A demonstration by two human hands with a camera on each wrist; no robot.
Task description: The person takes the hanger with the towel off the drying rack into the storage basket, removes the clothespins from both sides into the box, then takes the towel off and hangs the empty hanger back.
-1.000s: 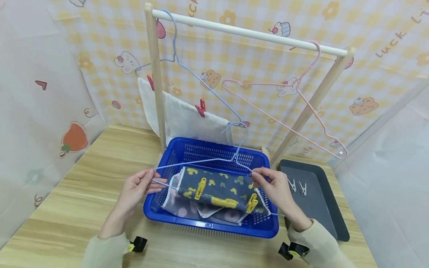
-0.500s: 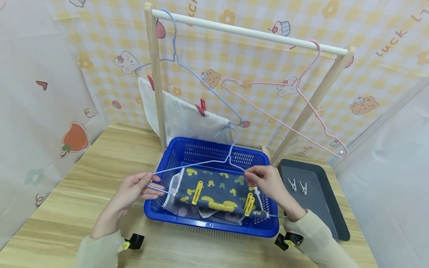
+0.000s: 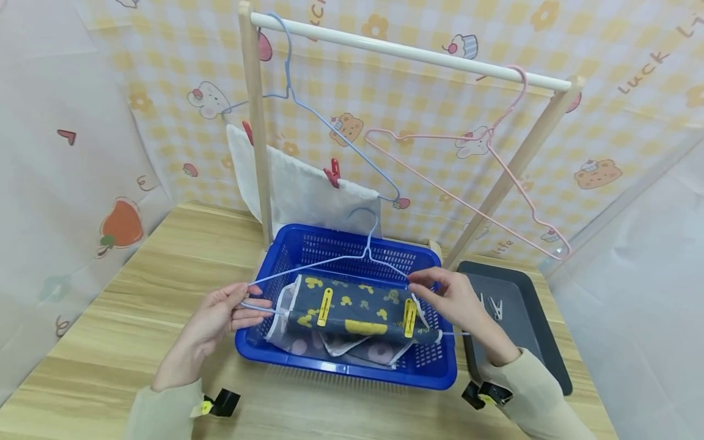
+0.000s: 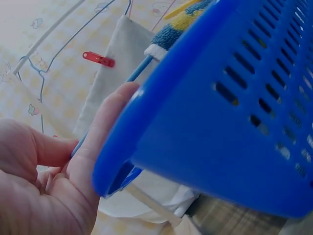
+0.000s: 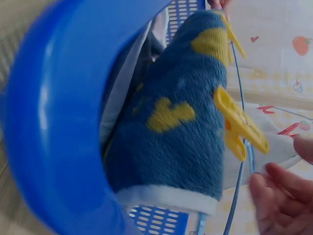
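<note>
A blue wire hanger (image 3: pixel 308 266) is held tilted over a blue plastic basket (image 3: pixel 352 373). A dark cloth (image 3: pixel 357 305) with yellow figures is folded over its lower bar, with two yellow clothespins (image 3: pixel 325 307) clipped on it. My left hand (image 3: pixel 225 311) pinches the hanger's left end just outside the basket rim; the left wrist view shows the blue wire (image 4: pixel 80 146) between thumb and finger. My right hand (image 3: pixel 456 299) is at the right shoulder of the hanger. In the right wrist view its thumb and fingers (image 5: pixel 274 188) stand apart, close beside the wire (image 5: pixel 236 196).
Behind the basket stands a rack with a white rail (image 3: pixel 412 51). Another blue hanger (image 3: pixel 341 140) there bears a white cloth (image 3: pixel 308 192) with red clothespins (image 3: pixel 332 173). A pink hanger (image 3: pixel 440 138) hangs farther right. A grey tray (image 3: pixel 528 324) with white clothespins lies beside the basket.
The held hanger and its cloth have shifted left and lower, the hook most visibly. My right hand has shifted slightly right over the last half second, its fingers loosening at the wire.
</note>
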